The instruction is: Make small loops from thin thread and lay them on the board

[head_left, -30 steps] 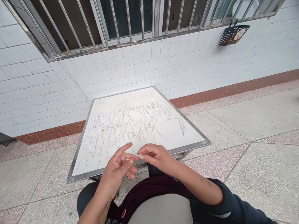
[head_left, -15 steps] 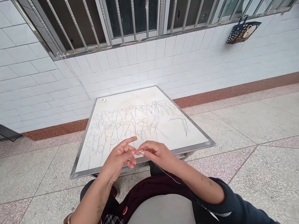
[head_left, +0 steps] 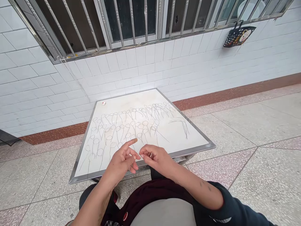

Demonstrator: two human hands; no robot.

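Observation:
My left hand (head_left: 123, 160) is over the near edge of the table, thumb and a finger pinched, index finger stretched out with a brownish tip. Close beside it, my right hand (head_left: 155, 156) pinches with thumb and forefinger. Between the two sets of fingertips a short bit of thin wire (head_left: 139, 154) shows; most of it is hidden or too fine to see. Beyond the hands, several thin wires bent into round loops with long tails (head_left: 110, 153) lie in rows on the white tabletop (head_left: 127, 97). A loose bunch of unlooped wires (head_left: 185, 127) rests at the right.
The table has a grey metal rim (head_left: 192, 150) and stands against a white tiled wall (head_left: 105, 75). A small white and red object (head_left: 103, 103) lies at its far left corner. Barred windows (head_left: 131, 22) are above; a dark patterned bag (head_left: 238, 37) hangs at right.
The wire tail that hung below my right hand no longer shows. My hands stay close together, with the right fingertips slightly further apart from the left. The view has shifted a little.

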